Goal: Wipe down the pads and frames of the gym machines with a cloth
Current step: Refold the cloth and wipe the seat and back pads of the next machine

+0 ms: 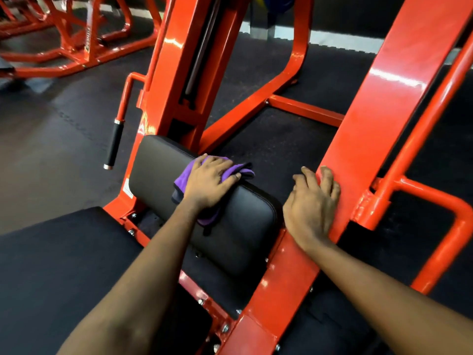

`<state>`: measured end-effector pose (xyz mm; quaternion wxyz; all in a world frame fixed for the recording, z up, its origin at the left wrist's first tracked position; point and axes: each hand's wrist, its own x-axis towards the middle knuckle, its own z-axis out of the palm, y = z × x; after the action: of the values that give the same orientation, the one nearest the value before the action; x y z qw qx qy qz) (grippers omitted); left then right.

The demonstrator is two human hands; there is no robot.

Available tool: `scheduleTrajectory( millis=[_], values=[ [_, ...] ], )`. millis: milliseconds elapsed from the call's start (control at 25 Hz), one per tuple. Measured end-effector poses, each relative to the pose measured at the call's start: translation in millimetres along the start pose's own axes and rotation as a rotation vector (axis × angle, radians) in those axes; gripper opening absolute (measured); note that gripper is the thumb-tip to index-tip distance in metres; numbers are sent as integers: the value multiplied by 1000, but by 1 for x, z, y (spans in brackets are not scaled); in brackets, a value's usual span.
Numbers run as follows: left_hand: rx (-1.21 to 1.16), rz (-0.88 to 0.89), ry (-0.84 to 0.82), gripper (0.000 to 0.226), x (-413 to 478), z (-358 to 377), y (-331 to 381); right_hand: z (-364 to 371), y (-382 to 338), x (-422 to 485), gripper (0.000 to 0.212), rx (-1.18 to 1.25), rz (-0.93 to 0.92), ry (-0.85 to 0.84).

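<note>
On the pad — left hand flat, pressing cloth; right hand spread, bracing on frame — I'd use long overlapping strokes.

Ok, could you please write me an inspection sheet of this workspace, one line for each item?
Surface: black pad, smooth, no stain visible; a second dark pad lies at the lower left.
Job's things: purple cloth lies crumpled on top of the black pad; orange frame is glossy.
Clutter: nothing seen.
Hands: left hand presses the cloth onto the pad; right hand rests with fingers spread on the frame's sloping beam and holds nothing.
Cables: nothing seen.
Surroundings: black rubber floor; handle with black grip left of the pad; other orange machines behind.
</note>
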<state>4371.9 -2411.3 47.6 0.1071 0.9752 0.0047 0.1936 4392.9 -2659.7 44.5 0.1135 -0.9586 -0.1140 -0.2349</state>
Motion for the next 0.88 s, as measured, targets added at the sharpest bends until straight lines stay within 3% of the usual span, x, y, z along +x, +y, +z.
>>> scheduleTrajectory(
  millis=[80,120,280,360,480,600,760,880],
  values=[
    [16,-63,-9,49,19,-7,-30,-1,-24,25,31,101,11,-26],
    [17,-108,-23,50,28,-12,-40,-2,-34,37,32,153,15,-119],
    [-19,-254,-5,44,19,-7,-26,10,-72,74,36,268,221,-756],
    [-48,-283,58,41,0,1,-2,18,-87,81,42,260,344,-931],
    [-98,-221,19,35,-7,-5,-6,20,-102,78,44,245,470,-959],
    [-34,-112,-100,39,21,-15,-61,14,-106,72,44,180,460,-889],
    [57,-254,-265,64,66,-24,-103,13,-116,79,45,123,420,-909],
    [83,-327,-294,59,63,-28,-81,14,-141,91,43,185,424,-929]
  ],
)
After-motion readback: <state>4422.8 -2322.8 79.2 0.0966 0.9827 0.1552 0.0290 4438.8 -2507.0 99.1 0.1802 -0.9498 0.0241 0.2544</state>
